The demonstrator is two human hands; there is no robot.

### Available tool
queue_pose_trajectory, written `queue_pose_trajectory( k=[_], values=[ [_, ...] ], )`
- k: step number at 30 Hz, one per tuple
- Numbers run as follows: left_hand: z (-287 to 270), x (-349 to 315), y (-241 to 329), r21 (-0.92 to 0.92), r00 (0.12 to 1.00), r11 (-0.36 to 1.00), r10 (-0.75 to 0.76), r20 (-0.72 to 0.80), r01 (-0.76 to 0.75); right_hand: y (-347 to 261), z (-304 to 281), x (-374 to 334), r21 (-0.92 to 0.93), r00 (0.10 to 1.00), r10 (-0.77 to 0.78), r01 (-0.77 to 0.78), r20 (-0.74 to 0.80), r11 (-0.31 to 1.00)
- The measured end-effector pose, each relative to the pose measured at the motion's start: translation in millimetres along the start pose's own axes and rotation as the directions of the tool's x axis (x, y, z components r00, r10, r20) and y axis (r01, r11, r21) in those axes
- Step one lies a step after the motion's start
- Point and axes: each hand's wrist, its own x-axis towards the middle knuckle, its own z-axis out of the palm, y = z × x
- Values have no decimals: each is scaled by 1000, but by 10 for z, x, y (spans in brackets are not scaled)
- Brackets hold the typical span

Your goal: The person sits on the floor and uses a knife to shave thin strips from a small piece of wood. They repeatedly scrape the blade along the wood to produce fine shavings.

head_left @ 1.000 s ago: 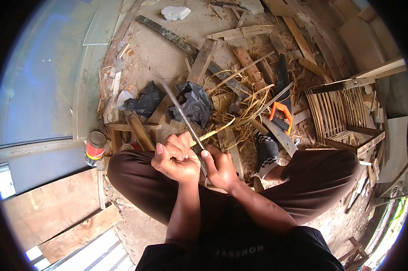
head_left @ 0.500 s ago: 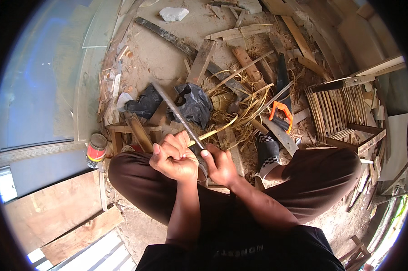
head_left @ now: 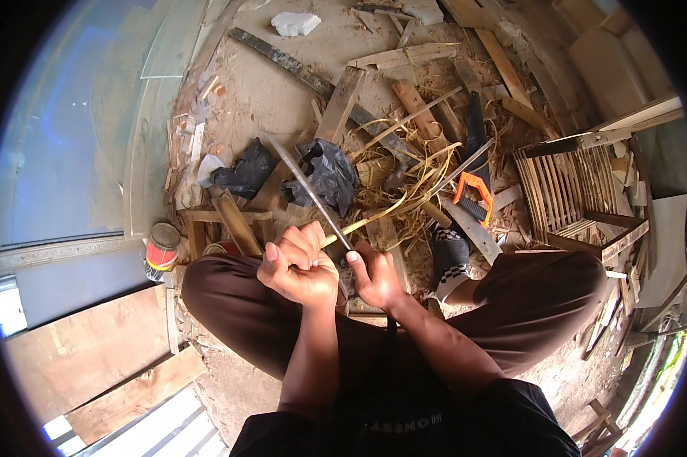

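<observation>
My right hand [head_left: 375,278] is closed round the lower end of a long, narrow metal blade [head_left: 305,181], its thumb along the near end; any handle is hidden in the fist. The blade slants up and away to the left. Closed as a fist, my left hand [head_left: 301,265] grips a thin yellow-green strip [head_left: 362,222], which looks like bamboo or rattan. This strip passes under the blade, close to my right hand, and runs right toward a heap of pale shavings [head_left: 427,179]. Both hands are above my crossed legs.
Past my hands lie a crumpled black plastic bag [head_left: 334,171], wooden boards [head_left: 342,103] and an orange-handled saw [head_left: 474,196]. A slatted wooden crate [head_left: 560,194] stands at right. Near my left knee is a red-labelled can [head_left: 162,250]. A pale block [head_left: 294,23] rests farther off.
The blade and my right hand have shifted slightly to the right. My left hand has moved a little right too, still gripping the strip.
</observation>
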Motion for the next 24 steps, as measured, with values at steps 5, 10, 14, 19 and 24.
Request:
queue_pose_trajectory(
  k=[5,10,14,19,24],
  values=[
    [119,44,-37,-11,1000,1000,-13,-9,13,1307,20,168,-212,921,340,-377,-191,902],
    [53,6,-33,5,1000,1000,-2,-22,2,968,57,48,-151,939,324,-339,-114,929],
    [22,-48,-36,-19,1000,1000,6,24,-5,291,-29,6,-35,994,110,-109,28,993],
    [45,42,-63,-55,1000,998,5,5,-5,1275,-24,210,-123,886,463,-463,-29,878],
    [43,2,-38,-14,1000,1000,11,15,-11,1186,15,89,-84,935,280,-304,-216,949]
  ],
)
